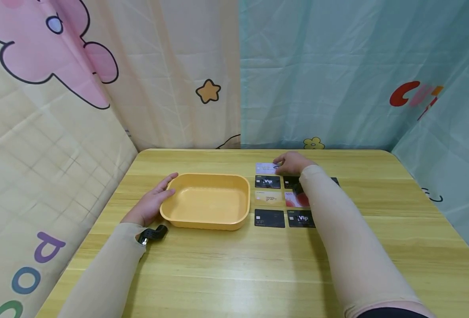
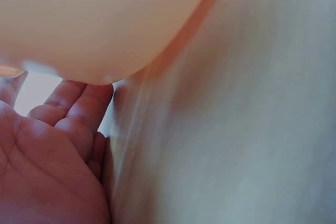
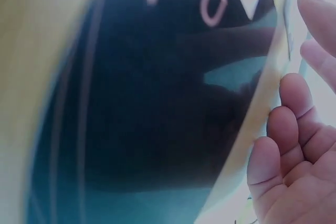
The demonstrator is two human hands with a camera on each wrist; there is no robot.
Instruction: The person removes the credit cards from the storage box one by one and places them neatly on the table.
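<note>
A yellow plastic basin (image 1: 206,223) stands on the table with nothing in it. My left hand (image 1: 151,203) grips its left rim, the thumb over the edge and the fingers along the outside; the left wrist view shows those fingers against the basin's wall (image 2: 105,24). At the far side, my right hand (image 1: 294,163) has its thumb and forefinger at the right end of a pale purple card (image 1: 264,168), which lies flat. Dark "Vip" cards (image 1: 267,182), a cream card (image 1: 268,198) and a pink-red card (image 1: 295,199) lie in rows below it. My right wrist and sleeve cover some cards.
A black card (image 1: 269,218) and another dark Vip card (image 1: 300,218) form the nearest row. The wooden table (image 1: 218,269) ends at printed curtains (image 1: 318,79) behind and on both sides. In the right wrist view a dark card (image 3: 157,103) looms close.
</note>
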